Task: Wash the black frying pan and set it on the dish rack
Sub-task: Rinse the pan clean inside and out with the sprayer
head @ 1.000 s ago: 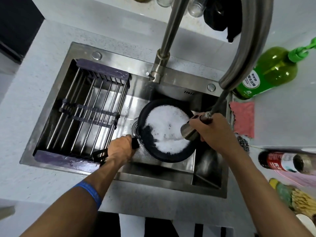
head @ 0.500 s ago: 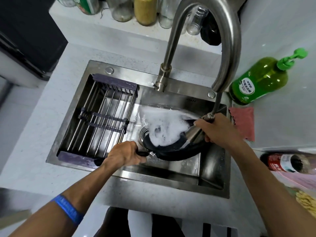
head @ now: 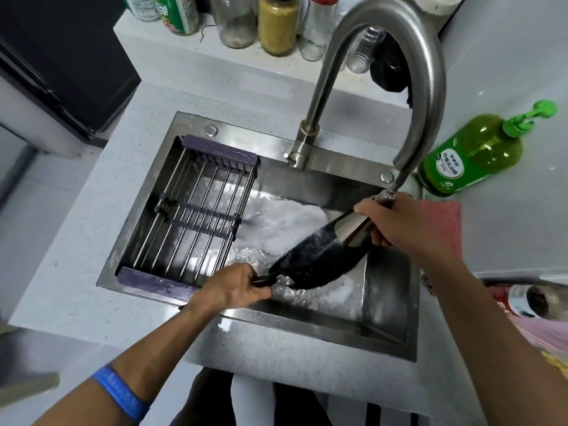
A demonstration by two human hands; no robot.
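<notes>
My left hand (head: pixel 238 287): fingers curled round the black handle of the pan, at the near edge of the sink; a blue wristband (head: pixel 123 392) sits on that forearm.
Pan (head: pixel 319 256): black frying pan, held above the sink basin and tipped steeply on edge, its wet underside facing me. Its long axis runs from the handle at near left up to the rim at far right.
My right hand (head: pixel 396 222): wrapped round the pull-out spray head (head: pixel 353 229), which touches the pan's upper rim.
Sink (head: pixel 384 342): steel, set in a pale speckled counter; white foam (head: pixel 285 226) lies in the basin beyond the pan.
Dish rack (head: pixel 196 216): metal bars with purple ends, spanning the left half of the sink, just beside the pan.
Tap (head: pixel 408 56): tall curved steel neck rising behind the sink.
Right of sink: pink cloth (head: pixel 442 226), green soap bottle (head: pixel 473 155).
Back ledge: jars and bottles (head: pixel 276 23) in a row.
</notes>
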